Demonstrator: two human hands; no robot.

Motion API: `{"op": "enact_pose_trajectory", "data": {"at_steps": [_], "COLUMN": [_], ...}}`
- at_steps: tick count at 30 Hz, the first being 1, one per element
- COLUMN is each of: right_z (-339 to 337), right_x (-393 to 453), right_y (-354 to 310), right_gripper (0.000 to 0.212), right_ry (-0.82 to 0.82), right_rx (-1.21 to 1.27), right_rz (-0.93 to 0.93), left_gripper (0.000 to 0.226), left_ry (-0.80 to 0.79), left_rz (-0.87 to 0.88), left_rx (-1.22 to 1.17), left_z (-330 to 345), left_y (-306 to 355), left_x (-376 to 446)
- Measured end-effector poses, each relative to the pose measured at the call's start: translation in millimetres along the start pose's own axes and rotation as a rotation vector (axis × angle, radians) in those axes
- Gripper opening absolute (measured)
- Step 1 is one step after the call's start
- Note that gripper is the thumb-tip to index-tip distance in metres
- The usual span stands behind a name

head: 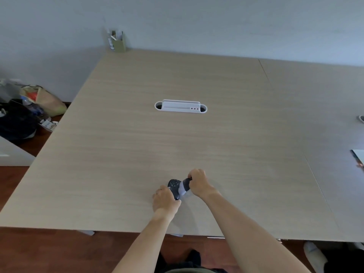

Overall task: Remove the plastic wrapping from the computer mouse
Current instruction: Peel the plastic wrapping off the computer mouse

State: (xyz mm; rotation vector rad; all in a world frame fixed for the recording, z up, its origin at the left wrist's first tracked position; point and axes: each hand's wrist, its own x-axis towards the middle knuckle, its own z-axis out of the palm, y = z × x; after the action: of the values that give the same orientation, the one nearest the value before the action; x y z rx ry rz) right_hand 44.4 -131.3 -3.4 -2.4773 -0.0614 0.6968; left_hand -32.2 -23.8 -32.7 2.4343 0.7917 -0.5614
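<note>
Peeling at near table (197,134) edge: left hand (164,201) clamps dark computer mouse (174,187), rigid, light, likely slick; right hand (199,182) pinches thin, soft plastic wrapping (184,191) bunched at mouse's right end.

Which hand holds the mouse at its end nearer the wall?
The right hand; it grips the farther end of the mouse, while the left hand holds the nearer end.
</note>
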Motion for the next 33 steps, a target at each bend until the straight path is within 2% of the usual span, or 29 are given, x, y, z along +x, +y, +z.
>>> {"op": "enact_pose_trajectory", "data": {"at_steps": [2,3,5,8,13,16,18,21,23,25,29,31,33], "right_z": [-5,-7,-8,-2,-5,-6,-4,-1,-2,-4,0,0,-4], "right_x": [-3,-3,-4,-3,-7,-6,-5,-8,-10,-8,-2,-1,-2], "right_y": [-1,-2,-6,-3,9,5,3,3,5,3,-8,-7,-3], "right_gripper": [0.031,0.031,0.017,0.03,0.013,0.031,0.034,0.022,0.015,0.01,0.028,0.026,0.016], "right_ry": [0.044,0.063,0.083,0.033,0.104,0.136,0.115,0.075,0.119,0.168,0.103,0.055,0.098], "right_rx": [-0.025,0.008,0.073,0.139,0.105,0.234,0.269,0.166,0.099,0.131,0.233,0.184,0.075], "right_rz": [0.001,0.006,0.01,0.007,0.057,0.036,0.032,0.047,0.072,0.08,0.02,0.016,0.025], "left_gripper": [0.063,0.064,0.065,0.065,0.063,0.068,0.069,0.068,0.067,0.067,0.067,0.068,0.069], "left_ry": [-0.018,-0.023,-0.026,-0.024,-0.032,-0.036,-0.045,-0.051,-0.05,-0.047,-0.044,-0.046,-0.045], "left_rz": [-0.007,-0.007,-0.003,-0.005,0.006,-0.002,-0.011,-0.016,-0.013,-0.016,-0.02,-0.016,-0.015], "left_rx": [-0.015,-0.02,-0.015,-0.013,0.013,-0.02,-0.044,-0.049,-0.034,-0.034,-0.032,-0.006,0.017], "left_z": [-3,-4,-4,-4,-6,-7,-8,-9,-9,-9,-9,-9,-10], "left_y": [1,1,2,3,4,5,5,4,4,4,2,1,1], "left_x": [0,0,1,2,1,0,-1,-3,-3,-3,-4,-3,-2]}}
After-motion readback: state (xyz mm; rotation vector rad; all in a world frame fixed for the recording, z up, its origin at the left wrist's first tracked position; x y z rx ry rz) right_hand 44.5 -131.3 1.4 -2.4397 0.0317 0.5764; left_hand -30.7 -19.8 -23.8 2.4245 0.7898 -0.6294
